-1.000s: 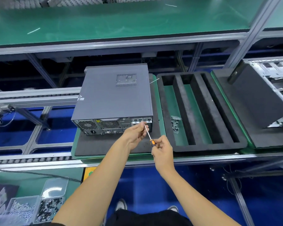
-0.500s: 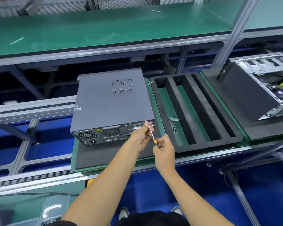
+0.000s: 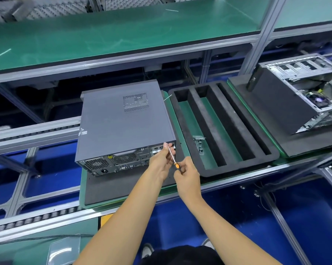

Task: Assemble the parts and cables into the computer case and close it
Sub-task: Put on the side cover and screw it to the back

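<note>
The closed computer case (image 3: 123, 123) is laid flat on a black foam pad (image 3: 111, 190), which is carried by a green pallet (image 3: 82, 188) on the conveyor table (image 3: 27, 220). Its rear panel is turned toward the person, and the near edge of the pad is left bare in front of it.

A screwdriver (image 3: 173, 158) with an orange handle is held at the case's rear right corner. The handle is pinched by the right hand (image 3: 187, 174), fingers curled round it, and the thin shaft is pinched and steadied by the fingertips of the left hand (image 3: 161, 161), close against the rear panel. The tip is set at the panel's upper right edge; whether a screw is engaged cannot be told.

Just beside the case, to the right, a black foam tray (image 3: 213, 131) with long slots is placed; a small clear bag of screws (image 3: 199, 144) is seen lying in one slot. Only a narrow strip is left between the case's right edge and the tray. Farther right, well apart, an open chassis (image 3: 304, 88) is seen tilted on another pad. A green shelf (image 3: 123, 33) is mounted above and behind, with open room left over the case's lid.
</note>
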Demonstrator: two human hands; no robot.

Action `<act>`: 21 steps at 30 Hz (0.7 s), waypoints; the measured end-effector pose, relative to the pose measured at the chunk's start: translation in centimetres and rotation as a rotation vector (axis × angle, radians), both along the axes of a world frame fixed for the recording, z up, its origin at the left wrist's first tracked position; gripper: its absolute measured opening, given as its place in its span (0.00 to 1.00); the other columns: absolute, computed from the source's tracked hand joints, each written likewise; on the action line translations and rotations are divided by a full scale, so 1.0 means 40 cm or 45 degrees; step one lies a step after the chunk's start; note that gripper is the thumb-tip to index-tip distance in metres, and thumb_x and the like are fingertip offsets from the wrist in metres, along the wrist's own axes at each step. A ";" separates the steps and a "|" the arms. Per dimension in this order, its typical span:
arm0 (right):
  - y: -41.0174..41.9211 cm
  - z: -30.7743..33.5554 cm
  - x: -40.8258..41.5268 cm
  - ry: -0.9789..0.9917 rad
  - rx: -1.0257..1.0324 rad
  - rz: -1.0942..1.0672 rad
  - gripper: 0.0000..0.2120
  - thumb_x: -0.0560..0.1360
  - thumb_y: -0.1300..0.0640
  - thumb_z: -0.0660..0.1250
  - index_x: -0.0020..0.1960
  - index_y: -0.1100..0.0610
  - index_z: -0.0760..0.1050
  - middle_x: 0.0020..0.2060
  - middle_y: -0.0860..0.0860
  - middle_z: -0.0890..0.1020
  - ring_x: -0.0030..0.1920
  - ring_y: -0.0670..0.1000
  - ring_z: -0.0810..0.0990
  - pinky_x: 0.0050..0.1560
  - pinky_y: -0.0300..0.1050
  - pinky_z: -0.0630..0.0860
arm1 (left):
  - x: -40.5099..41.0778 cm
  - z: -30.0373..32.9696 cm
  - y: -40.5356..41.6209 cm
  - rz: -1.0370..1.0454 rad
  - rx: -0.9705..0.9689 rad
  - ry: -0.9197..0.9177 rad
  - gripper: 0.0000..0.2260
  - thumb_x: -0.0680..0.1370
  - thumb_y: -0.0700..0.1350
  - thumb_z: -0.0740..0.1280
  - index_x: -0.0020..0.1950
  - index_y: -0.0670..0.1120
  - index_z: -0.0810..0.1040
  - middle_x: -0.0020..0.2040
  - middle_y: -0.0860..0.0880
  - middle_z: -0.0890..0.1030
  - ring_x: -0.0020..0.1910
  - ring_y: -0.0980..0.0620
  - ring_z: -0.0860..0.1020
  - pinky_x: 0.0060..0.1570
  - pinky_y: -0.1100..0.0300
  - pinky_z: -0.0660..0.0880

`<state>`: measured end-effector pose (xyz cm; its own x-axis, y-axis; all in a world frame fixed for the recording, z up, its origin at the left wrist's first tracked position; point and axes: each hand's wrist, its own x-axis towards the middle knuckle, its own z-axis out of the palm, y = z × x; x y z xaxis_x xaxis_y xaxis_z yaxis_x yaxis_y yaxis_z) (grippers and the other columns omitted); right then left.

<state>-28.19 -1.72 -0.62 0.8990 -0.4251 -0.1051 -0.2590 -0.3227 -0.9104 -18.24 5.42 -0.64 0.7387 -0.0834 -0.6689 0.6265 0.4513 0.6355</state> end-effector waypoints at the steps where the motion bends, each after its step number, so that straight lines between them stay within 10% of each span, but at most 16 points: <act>1: 0.000 0.002 -0.001 -0.004 0.003 0.002 0.15 0.75 0.66 0.62 0.42 0.46 0.66 0.33 0.46 0.72 0.33 0.47 0.69 0.33 0.50 0.71 | -0.002 -0.001 -0.001 0.018 -0.019 -0.011 0.11 0.82 0.49 0.68 0.54 0.43 0.85 0.43 0.49 0.85 0.41 0.54 0.82 0.52 0.58 0.80; 21: -0.007 0.019 0.000 0.027 -0.037 -0.013 0.12 0.75 0.66 0.62 0.44 0.49 0.67 0.33 0.49 0.73 0.33 0.48 0.70 0.34 0.55 0.73 | -0.003 0.006 -0.028 0.098 0.130 -0.072 0.10 0.82 0.47 0.69 0.47 0.43 0.85 0.39 0.49 0.86 0.34 0.57 0.82 0.43 0.60 0.78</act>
